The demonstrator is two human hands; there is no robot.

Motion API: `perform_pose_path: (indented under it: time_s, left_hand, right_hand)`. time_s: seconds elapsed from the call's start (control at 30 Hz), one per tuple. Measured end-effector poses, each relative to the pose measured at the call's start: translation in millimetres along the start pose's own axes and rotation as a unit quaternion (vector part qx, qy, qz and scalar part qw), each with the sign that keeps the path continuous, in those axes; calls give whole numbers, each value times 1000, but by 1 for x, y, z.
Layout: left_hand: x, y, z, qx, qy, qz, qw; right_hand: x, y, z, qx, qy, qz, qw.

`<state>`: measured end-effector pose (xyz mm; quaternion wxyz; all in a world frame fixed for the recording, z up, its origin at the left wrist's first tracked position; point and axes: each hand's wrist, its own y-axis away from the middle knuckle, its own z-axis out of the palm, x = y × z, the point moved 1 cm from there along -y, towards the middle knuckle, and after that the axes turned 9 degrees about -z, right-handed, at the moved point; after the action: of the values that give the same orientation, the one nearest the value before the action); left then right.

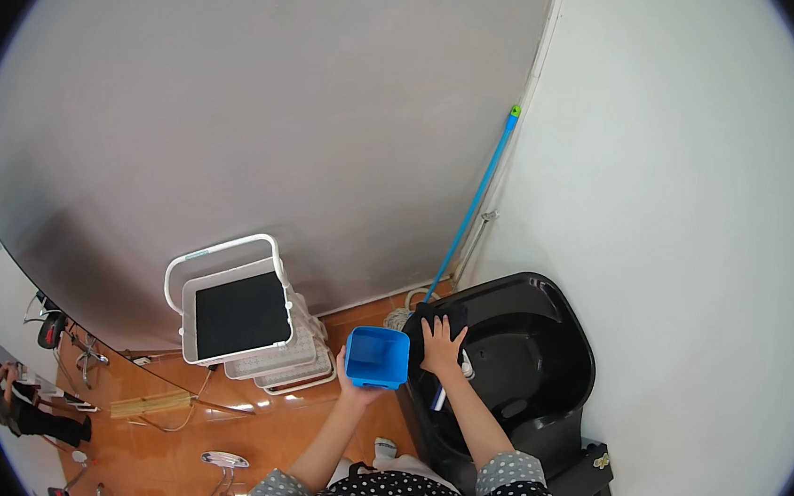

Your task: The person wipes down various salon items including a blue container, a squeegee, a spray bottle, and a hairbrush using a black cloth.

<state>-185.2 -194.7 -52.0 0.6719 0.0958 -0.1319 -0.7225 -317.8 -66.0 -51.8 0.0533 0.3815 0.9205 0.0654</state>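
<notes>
My left hand [356, 390] grips a blue plastic square container [377, 360] from its side and underneath. Its opening faces up towards me, and I see nothing inside it. With fingers spread, my right hand [441, 347] lies flat on a black cloth [459, 317] at the left rim of a black salon shampoo basin [575, 363]. Close to the right wrist is a white fitting [467, 367], perhaps a shower head, partly hidden by the forearm. A blue-and-white object [438, 397] sits at the basin's edge below that hand.
A white tiered trolley [277, 358] with a raised handle and a dark top mat stands left. A blue-handled mop [475, 205] leans in the wall corner. A salon footrest [225, 460] and a large mirror [14, 328], reflecting a person, are at lower left. A black stand [582, 477] adjoins the basin.
</notes>
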Motion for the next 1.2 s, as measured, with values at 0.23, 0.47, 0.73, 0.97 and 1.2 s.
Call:
perform_pose_path:
  time_s: [0.23, 0.47, 0.73, 0.97, 1.2]
  left_hand:
    - [7, 1, 2, -9, -5, -5, 1000]
    - [62, 36, -9, 24, -35, -28, 999]
    - [165, 115, -19, 178, -159, 34, 971]
    - [255, 172, -59, 299, -180, 119, 929]
    - [354, 222, -94, 295, -108, 198, 929]
  right_hand:
    - [4, 11, -34, -81, -119, -47, 988]
    - [-66, -5, -94, -67, -330, -260, 905]
    - [-196, -50, -119, -95, -508, -394, 760]
    - [-318, -111, -108, 23, -371, -476, 797]
    - [-416, -194, -49, 124, -423, -413, 797]
